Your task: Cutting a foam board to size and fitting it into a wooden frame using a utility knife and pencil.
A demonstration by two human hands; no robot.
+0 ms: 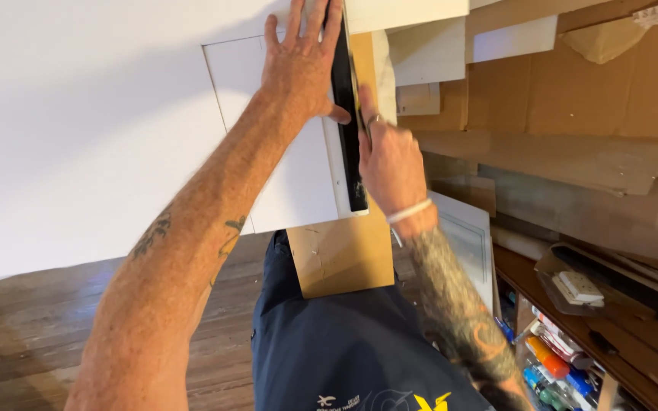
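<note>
From my seat I see the black ruler lying on the white board, its long axis running from the far edge of the view toward me and ending just past the near edge of the board, over the brown cardboard underneath. The whole arrangement turns on that line.

My left hand lies flat on the board just to the left of the ruler, fingers spread and pointing away from me, the thumb stretched to the right so that it touches the ruler's left edge near its middle. It is pressing down, not gripping.

My right hand sits on the other side, tight against the ruler's right edge and nearer to me than the left. Its fingers are curled in together, with a ring showing on one of them. They seem closed on something slim held against the edge, but the hand hides it and I cannot tell what it is.

So the ruler lies between the two hands, touched from both sides, the left hand farther along it and the right hand closer to its near end. Any travel along it would follow the near-far axis.

To the right are stacked cardboard sheets and a low shelf with coloured bottles.
</note>
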